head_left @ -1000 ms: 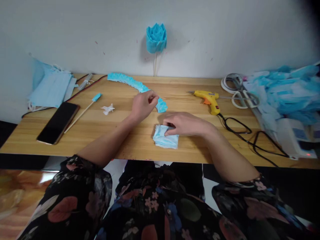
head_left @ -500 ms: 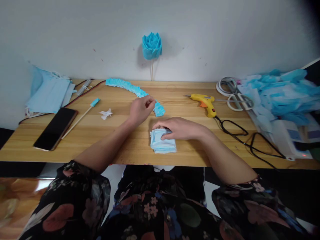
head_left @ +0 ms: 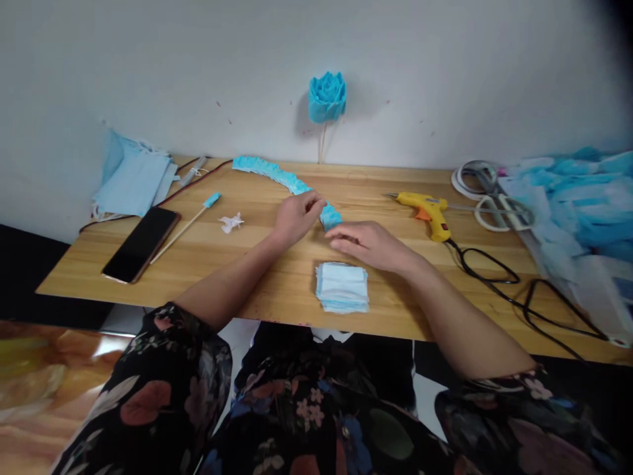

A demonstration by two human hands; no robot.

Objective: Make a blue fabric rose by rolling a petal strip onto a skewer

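Note:
A curved row of overlapping, pleated light-blue mask-fabric pieces [head_left: 270, 169] lies across the back middle of the table. My left hand [head_left: 297, 216] rests over the row's nearer part, thumb and fingers curled together; whatever is in them, if anything, is hidden. At the row's near end are the fingertips of my right hand [head_left: 370, 245], its fingers stretched out and no piece visible in them. Just in front of that hand sits a stack of cut mask-fabric squares [head_left: 342, 287], pale on top with blue edges.
To the right lie a yellow glue gun [head_left: 425, 210] with black cord, scissors [head_left: 502, 214], tape [head_left: 467, 179] and heaped blue fabric [head_left: 588, 204]. On the left are masks [head_left: 136, 177], a phone [head_left: 142, 244], a blue-tipped stick [head_left: 179, 232] and a white scrap [head_left: 231, 222]. A blue flower [head_left: 327, 99] stands behind.
My right hand has left the stack of squares and moved up to the row's near end. The left hand stays over the row. The whole view has shifted and tilted slightly.

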